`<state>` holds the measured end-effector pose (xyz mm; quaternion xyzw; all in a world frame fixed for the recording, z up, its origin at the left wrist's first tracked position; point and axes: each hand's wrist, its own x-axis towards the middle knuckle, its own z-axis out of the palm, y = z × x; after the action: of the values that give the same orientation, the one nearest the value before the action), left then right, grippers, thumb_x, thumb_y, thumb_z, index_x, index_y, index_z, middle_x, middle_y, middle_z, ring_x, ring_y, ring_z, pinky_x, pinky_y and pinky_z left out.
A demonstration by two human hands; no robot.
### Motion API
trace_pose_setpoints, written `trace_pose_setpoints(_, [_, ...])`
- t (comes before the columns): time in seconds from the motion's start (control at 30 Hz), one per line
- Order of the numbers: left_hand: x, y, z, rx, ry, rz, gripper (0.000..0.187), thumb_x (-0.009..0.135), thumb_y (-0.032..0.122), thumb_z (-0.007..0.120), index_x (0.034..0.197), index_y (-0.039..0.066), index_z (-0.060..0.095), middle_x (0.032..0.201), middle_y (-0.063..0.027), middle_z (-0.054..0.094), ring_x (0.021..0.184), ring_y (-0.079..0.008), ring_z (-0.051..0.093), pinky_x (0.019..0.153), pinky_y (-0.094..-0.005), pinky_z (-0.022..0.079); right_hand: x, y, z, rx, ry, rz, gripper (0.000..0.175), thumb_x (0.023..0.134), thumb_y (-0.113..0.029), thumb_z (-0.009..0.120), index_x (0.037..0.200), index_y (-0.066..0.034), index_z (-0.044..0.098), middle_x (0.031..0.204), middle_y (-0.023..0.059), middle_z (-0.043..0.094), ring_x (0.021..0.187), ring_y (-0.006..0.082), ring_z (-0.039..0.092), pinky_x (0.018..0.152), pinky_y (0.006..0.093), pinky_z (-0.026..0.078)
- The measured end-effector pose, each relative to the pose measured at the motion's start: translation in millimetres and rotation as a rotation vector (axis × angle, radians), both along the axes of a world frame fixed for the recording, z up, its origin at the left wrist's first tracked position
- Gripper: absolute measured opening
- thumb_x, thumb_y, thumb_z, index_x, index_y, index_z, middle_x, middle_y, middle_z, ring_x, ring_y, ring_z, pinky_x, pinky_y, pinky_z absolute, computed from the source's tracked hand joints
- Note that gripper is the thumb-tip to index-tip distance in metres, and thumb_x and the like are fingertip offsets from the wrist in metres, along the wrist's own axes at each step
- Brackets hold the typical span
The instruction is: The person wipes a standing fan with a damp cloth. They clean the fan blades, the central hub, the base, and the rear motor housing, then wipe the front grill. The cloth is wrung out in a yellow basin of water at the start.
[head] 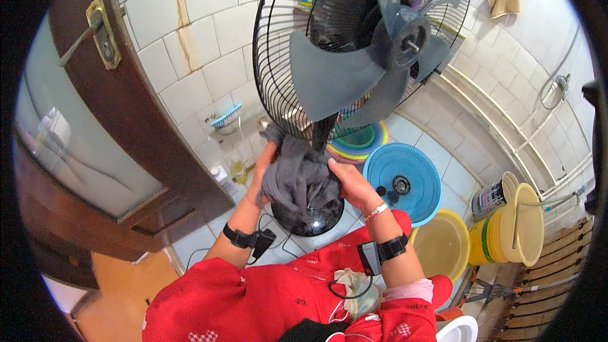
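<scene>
A dark grey cloth (pixel 299 171) is bunched between my two hands, in front of the pole of a standing electric fan. My left hand (pixel 264 168) holds its left side, with the fingers partly hidden by the folds. On the right, my right hand (pixel 350 181) grips the cloth, thumb uppermost. Below the cloth shows the fan's glossy black round base (pixel 311 221). Above stand the grey fan blades (pixel 332 76), with the black wire rear guard (pixel 266 57) behind them. No front guard covers the blades.
Right of the base lies a blue plastic basket (pixel 427 185) with small dark parts in it. Beyond are a yellow basin (pixel 439 242), yellow buckets (pixel 529 228) and stacked colourful basins (pixel 361 152). A brown door (pixel 190 171) stands at left. White pipes (pixel 484 118) run along the tiled wall.
</scene>
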<state>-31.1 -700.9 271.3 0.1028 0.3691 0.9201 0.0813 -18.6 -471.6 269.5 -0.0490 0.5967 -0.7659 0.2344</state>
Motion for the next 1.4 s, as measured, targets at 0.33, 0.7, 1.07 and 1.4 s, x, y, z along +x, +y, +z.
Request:
trace_pose_setpoints(0.33, [14.4,52.9,-22.7,-0.81,0.758,0.434,0.044,0.09,0.024,0.06,0.128,0.005,0.051,0.126,-0.0089,0.056,0.114,-0.0208,0.052,0.1,-0.0354,0.041,-54.9,58.9,16.3,-0.506,0.033,-0.448,0.039,0.092,-0.032,0.058,0.124,-0.0124,0.049,0.111,0.0115,0.062,0.107,0.0266,0.057,0.092,0.0497,0.049])
trace_pose_setpoints(0.7, [-45.8,68.2,-12.9,-0.993,0.685,1.13,0.034,0.085,0.023,0.063,0.113,0.004,0.059,0.112,-0.0101,0.062,0.102,-0.0246,0.058,0.091,-0.0392,0.046,-72.4,22.1,34.8,-0.319,0.281,-0.566,0.012,0.094,-0.013,0.056,0.097,-0.0022,0.059,0.08,0.0099,0.066,0.062,0.0203,0.067,0.049,0.0286,0.054])
trace_pose_setpoints(1.07, [-15.0,19.2,143.7,-1.251,0.535,1.482,0.031,0.085,0.023,0.056,0.109,0.003,0.061,0.107,-0.0109,0.063,0.089,-0.0277,0.061,0.079,-0.0364,0.049,-57.5,26.7,45.9,-0.327,0.19,-0.488,0.012,0.095,-0.014,0.056,0.096,-0.0017,0.058,0.08,0.0099,0.066,0.065,0.0217,0.068,0.053,0.0289,0.056])
trace_pose_setpoints(1.4, [-17.4,-18.2,308.9,-1.035,1.161,1.025,0.023,0.082,0.004,0.061,0.104,-0.001,0.064,0.092,-0.0015,0.066,0.081,-0.0087,0.058,0.073,-0.0241,0.048,-59.4,31.7,44.0,-0.349,0.177,-0.49,0.009,0.095,-0.01,0.051,0.095,-0.0015,0.05,0.082,0.0145,0.066,0.065,0.0238,0.068,0.051,0.0297,0.056])
